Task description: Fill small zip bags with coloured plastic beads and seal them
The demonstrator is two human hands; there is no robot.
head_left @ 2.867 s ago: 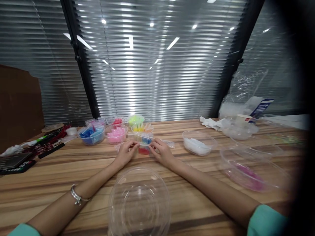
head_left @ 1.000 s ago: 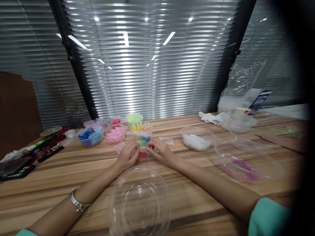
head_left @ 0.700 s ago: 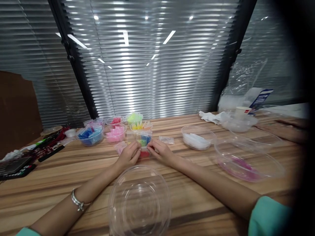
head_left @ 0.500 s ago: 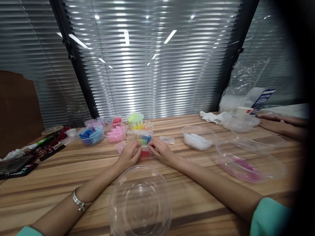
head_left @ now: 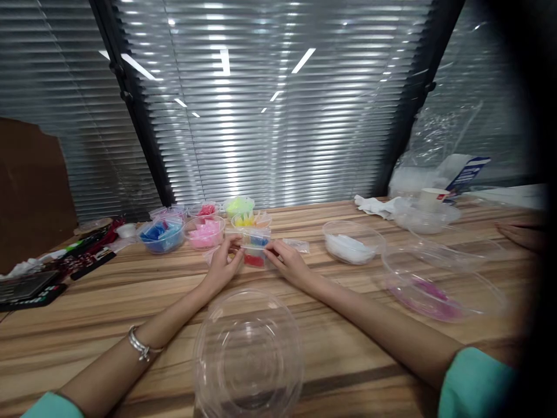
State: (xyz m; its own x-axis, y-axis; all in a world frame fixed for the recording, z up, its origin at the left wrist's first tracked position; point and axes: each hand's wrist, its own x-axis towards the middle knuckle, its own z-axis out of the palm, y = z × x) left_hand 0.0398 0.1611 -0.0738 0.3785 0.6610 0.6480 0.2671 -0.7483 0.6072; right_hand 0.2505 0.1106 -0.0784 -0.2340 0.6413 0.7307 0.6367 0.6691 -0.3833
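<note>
A small clear plastic bag (head_left: 256,249) is stretched between my hands just above the table. Red material (head_left: 253,260) shows low in it, and blue (head_left: 258,240) shows near its upper edge; whether the blue is inside or behind cannot be made out. My left hand (head_left: 225,259) pinches the bag's left side. On the opposite side, the fingertips of my right hand (head_left: 285,261) are closed on its edge. Directly behind stands a clear tub of yellow and orange packets (head_left: 251,220). A flat clear bag (head_left: 296,246) lies beside my right fingers.
Tubs of pink packets (head_left: 205,232) and blue packets (head_left: 161,235) stand left. A round clear lid (head_left: 248,354) lies between my forearms. Rightward are a tub with white contents (head_left: 352,244), a purple-stained container (head_left: 439,296), a paper cup (head_left: 433,197) and another person's hand (head_left: 517,234).
My hands have risen slightly with the bag, and its top edge now tilts toward me. The other person's hands have drawn back to the right.
</note>
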